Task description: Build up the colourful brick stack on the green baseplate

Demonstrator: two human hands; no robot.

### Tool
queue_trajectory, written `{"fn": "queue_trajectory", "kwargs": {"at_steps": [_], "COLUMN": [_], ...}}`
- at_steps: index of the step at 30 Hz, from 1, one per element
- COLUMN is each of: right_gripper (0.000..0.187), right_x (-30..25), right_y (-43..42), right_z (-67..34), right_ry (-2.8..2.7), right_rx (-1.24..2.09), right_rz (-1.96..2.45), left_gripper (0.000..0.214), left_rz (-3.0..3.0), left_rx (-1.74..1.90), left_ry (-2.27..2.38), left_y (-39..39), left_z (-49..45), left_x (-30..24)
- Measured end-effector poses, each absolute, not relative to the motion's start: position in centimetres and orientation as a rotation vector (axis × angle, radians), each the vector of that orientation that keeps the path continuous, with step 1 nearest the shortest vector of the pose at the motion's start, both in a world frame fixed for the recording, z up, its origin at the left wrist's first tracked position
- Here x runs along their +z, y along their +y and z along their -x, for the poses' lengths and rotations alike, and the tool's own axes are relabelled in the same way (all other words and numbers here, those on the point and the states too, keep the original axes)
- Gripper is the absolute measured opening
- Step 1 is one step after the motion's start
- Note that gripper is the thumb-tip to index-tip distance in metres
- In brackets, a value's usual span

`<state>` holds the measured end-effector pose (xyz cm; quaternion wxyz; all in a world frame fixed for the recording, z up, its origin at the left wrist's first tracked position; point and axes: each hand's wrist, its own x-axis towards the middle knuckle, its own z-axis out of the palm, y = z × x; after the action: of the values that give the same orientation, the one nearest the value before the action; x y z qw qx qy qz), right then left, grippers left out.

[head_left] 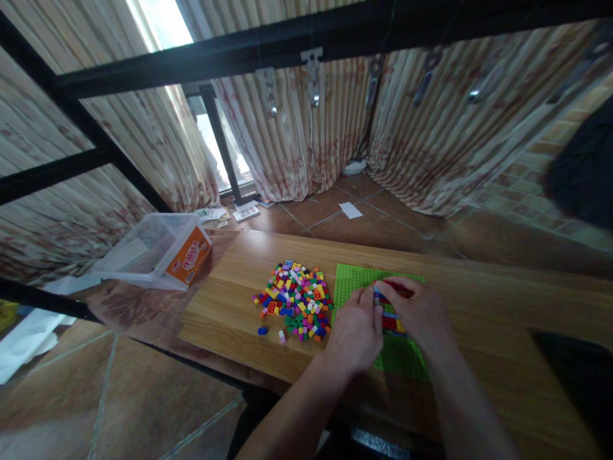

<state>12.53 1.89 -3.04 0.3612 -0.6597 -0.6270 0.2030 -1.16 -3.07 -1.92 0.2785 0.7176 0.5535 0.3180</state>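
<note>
A green studded baseplate (345, 278) lies on the wooden table, with red, blue and yellow toy bricks (390, 322) built up on it between my hands. My left hand (357, 332) rests over the plate's left part, its fingers curled and closed near the brick rows; what they grip is hidden. From the right, my right hand (421, 313) reaches over the bricks. Its thumb and fingers are pinched at a small blue brick (376, 291), right by the left fingertips. The hands cover much of the built bricks.
A heap of loose, many-coloured bricks (299, 297) lies left of the baseplate. One blue brick (262, 330) and a pale pink one (282, 336) lie apart in front. A clear plastic bin (153, 278) stands beyond the table's left end. A dark object (579, 377) sits at right.
</note>
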Motion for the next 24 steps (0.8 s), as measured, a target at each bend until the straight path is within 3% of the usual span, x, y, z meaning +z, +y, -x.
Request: {"fn": "queue_trajectory", "kwargs": {"at_steps": [5,9,13,24], "right_gripper": [0.041,0.042,0.043,0.042], "right_x": [-3.0,-2.8,-2.6,-2.4], "right_y": [1.7,1.6,1.5,1.4], "right_z": [-12.6,-12.6,-12.5,-12.5], "right_ry": [-1.567,-1.586,-1.625,-1.639], "right_rx": [0.555,0.548,0.527,0.525], "right_rz": [1.727,1.736,1.745,1.757], "left_gripper": [0.031,0.025,0.027,0.021], "left_rz": [-1.891,-1.764,-1.753,-1.724], "left_rx": [1.016,1.145,0.946,0.65], "left_ry": [1.515,1.941,2.31,2.358], "left_y": [-1.8,-0.2,0.5,-0.2], "left_z": [3.4,8.2,12.5,14.6], "left_x": [-1.2,-0.8,-1.1,-0.7]}}
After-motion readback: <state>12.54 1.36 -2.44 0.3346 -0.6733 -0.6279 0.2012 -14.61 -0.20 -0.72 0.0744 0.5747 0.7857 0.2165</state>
